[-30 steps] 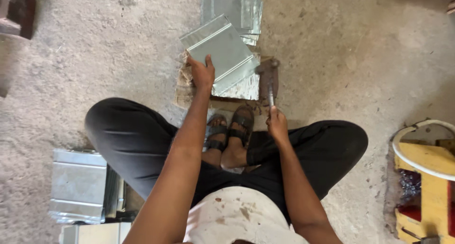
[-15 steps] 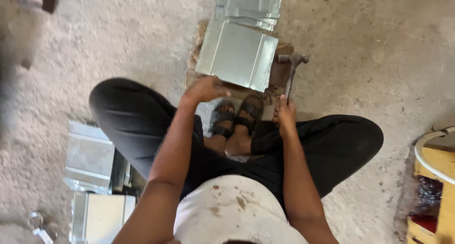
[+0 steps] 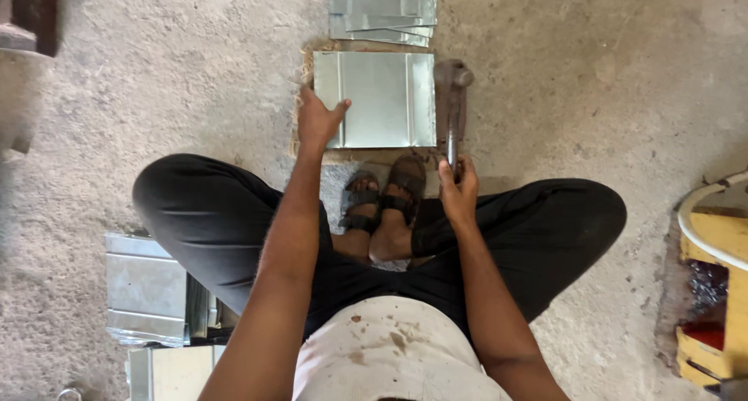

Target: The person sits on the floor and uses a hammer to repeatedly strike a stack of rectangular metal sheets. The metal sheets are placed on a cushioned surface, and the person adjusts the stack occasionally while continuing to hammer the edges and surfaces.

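Metal sheet (image 3: 386, 97) under flat left hand (image 3: 318, 120); hammer (image 3: 452, 105) in closed right grip (image 3: 458, 189).

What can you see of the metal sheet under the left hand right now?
The metal sheet is a roughly square piece of shiny grey, galvanised-looking metal with folded strips along its left and right edges. It lies flat on a brown pad on the concrete floor, in front of the sandalled feet. The left hand presses its lower left corner. The hammer held by the right hand lies along its right edge.
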